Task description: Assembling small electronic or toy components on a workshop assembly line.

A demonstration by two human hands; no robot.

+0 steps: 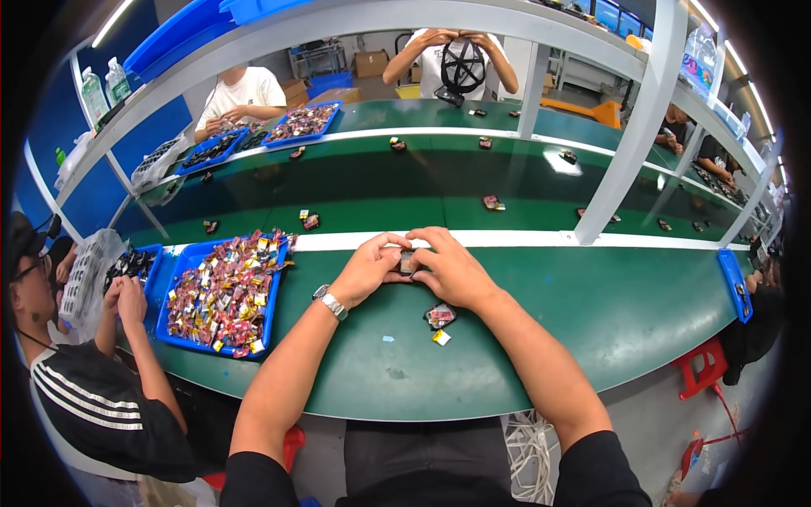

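Both my hands meet over the green bench, closed around a small dark piece with a brownish face [408,264]; the fingers cover most of it. My left hand [368,269], with a metal watch at the wrist, grips its left side. My right hand [456,269] pinches it from the right, fingertips curled over the top. Just below my right hand lies a small black housing with a red circuit board [438,316] in it. Touching or close to its lower edge is a small white-and-yellow pouch, which looks like a battery [441,337].
Left of my arms stands a blue tray [274,325] heaped with red boards and yellow-white pouches. A co-worker [93,406] sits at my left. Beyond a white rail [515,240], small assemblies lie along a dark green belt [338,182]. A grey post [629,127] rises ahead right.
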